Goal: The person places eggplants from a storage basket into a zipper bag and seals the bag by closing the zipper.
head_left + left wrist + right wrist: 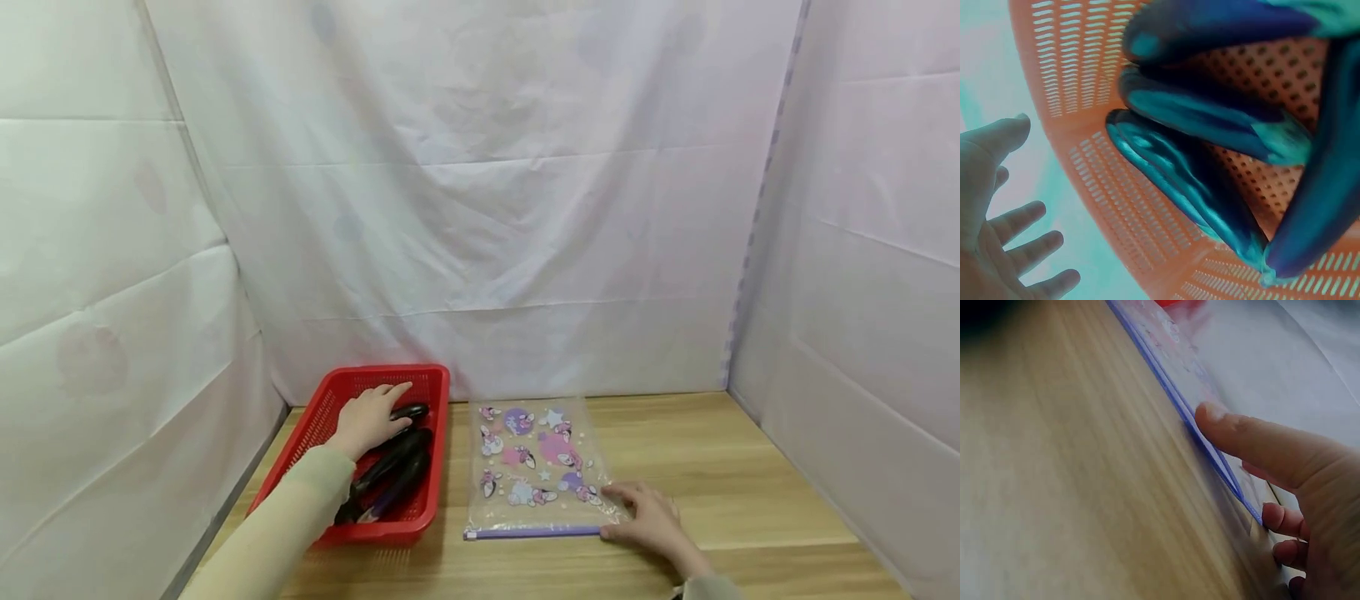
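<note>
Reaching over the red plastic basket (444, 417), my left hand (367, 422) has its fingers spread above several dark purple eggplants (405, 483). The left wrist view shows smooth eggplants (1191, 119) below, with straight fingers (1029, 253) and thumb apart from them. A clear zip bag (517, 510) with pink and purple cartoon prints lies flat on the table. At its near right corner rests my right hand (648, 521), fingers loosely bent. Its thumb lies at the purple zip strip (1166, 381) in the right wrist view, the other fingers by the bag's end.
The wooden table (750, 492) carries the basket at left and the bag beside it. White cloth (480, 208) hangs behind the table and along both sides. A white zip slider (471, 535) sits at the strip's left end.
</note>
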A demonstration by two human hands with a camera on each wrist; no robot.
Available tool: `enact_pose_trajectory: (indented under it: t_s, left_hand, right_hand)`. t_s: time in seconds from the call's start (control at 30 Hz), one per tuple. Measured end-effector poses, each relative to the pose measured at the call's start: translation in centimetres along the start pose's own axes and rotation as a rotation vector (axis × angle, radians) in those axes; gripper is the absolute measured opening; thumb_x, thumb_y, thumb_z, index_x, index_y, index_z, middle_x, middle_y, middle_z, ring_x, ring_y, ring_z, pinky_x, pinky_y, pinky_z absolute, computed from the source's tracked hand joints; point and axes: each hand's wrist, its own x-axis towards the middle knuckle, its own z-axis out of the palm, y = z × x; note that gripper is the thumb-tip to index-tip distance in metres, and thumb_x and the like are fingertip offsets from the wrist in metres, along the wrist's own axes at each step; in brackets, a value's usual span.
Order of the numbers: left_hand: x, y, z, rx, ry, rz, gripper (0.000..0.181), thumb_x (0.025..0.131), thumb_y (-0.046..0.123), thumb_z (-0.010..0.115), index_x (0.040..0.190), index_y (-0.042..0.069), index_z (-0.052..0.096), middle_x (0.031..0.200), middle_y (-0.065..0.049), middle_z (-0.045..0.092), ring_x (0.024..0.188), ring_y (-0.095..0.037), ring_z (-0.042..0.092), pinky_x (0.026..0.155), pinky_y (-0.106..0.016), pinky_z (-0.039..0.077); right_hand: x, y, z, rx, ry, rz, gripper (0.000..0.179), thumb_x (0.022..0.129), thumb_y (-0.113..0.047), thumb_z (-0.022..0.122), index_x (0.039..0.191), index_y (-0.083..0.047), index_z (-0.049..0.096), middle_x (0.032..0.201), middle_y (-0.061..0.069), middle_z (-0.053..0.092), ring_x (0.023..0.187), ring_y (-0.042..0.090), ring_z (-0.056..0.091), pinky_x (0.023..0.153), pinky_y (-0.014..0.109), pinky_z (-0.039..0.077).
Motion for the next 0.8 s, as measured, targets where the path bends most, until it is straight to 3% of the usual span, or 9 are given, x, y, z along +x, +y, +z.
enact_pose_trajectory:
  t_s: [0.23,0.4,0.63,0.8]
  left_hand:
    - [0.3,-1.5,0.0,-0.018,-0.057,-0.023,0.068,0.085,0.036,0.073,0.146,0.024,0.045,0.136,-0.014,0.052,0.113,-0.037,0.056,0.081,-0.053,0.050]
    - [0.7,-2.0,0.0,-0.070,-0.104,-0.041,0.067,0.084,0.033,0.074,0.144,0.023,0.047,0.131,-0.013,0.057,0.112,-0.033,0.057,0.086,-0.055,0.048]
    - [0.5,-2.9,0.4,-0.080,-0.127,-0.048,0.057,0.084,0.030,0.074,0.137,0.018,0.055,0.128,-0.011,0.060,0.113,-0.032,0.057,0.089,-0.055,0.046]
    - [0.3,-3.2,0.4,-0.063,-0.110,-0.050,0.045,0.083,0.029,0.075,0.125,0.016,0.063,0.120,-0.010,0.064,0.104,-0.031,0.060,0.087,-0.056,0.045]
  right_hand:
    - [-0.4,-0.2,0.3,0.018,0.009,0.041,0.076,0.055,-0.057,0.085,0.121,-0.024,0.068,0.126,0.011,0.057,0.116,0.039,0.046,0.094,0.061,0.021]
    - [-0.9,-0.3,0.4,0.000,0.075,0.072,0.072,0.056,-0.059,0.084,0.118,-0.025,0.069,0.124,0.009,0.058,0.114,0.035,0.047,0.089,0.053,0.025]
    - [-1.3,-0.2,1.1,-0.028,0.188,0.025,0.058,0.063,-0.058,0.082,0.108,-0.023,0.073,0.108,0.002,0.067,0.102,0.028,0.055,0.082,0.046,0.028]
    - [-1.2,0.0,1.5,-0.013,0.215,-0.006,0.054,0.062,-0.053,0.085,0.105,-0.023,0.074,0.097,-0.005,0.066,0.094,0.022,0.056,0.078,0.042,0.029]
